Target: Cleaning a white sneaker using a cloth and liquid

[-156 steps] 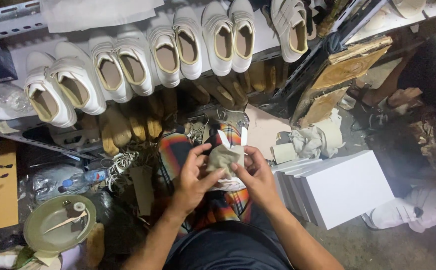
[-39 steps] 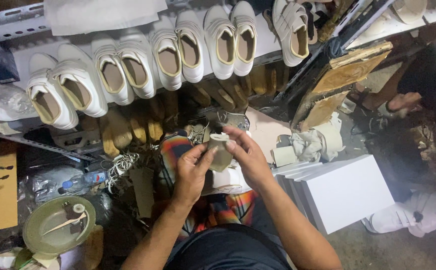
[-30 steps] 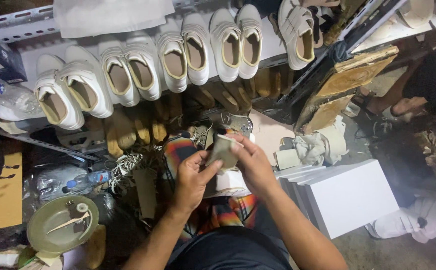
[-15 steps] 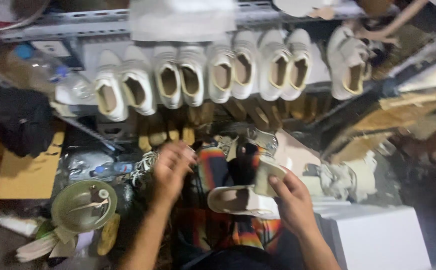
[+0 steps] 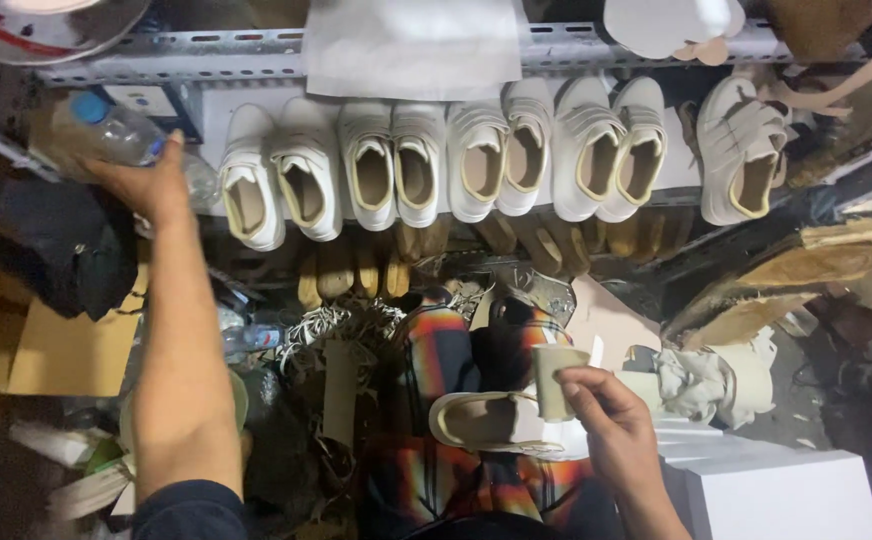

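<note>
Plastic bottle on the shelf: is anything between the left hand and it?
Nothing visible. The left hand already rests on the plastic bottle, fingers over its body. The nearest white shoe sits just right of them.

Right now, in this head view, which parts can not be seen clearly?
- Plastic bottle: the left hand covers its lower part.
- Pale piece: the right hand fingers hide one corner; material unclear.
- White shoe on the lap: its toe is behind the pale piece and hand.
- White box: cut by the bottom edge.
</note>
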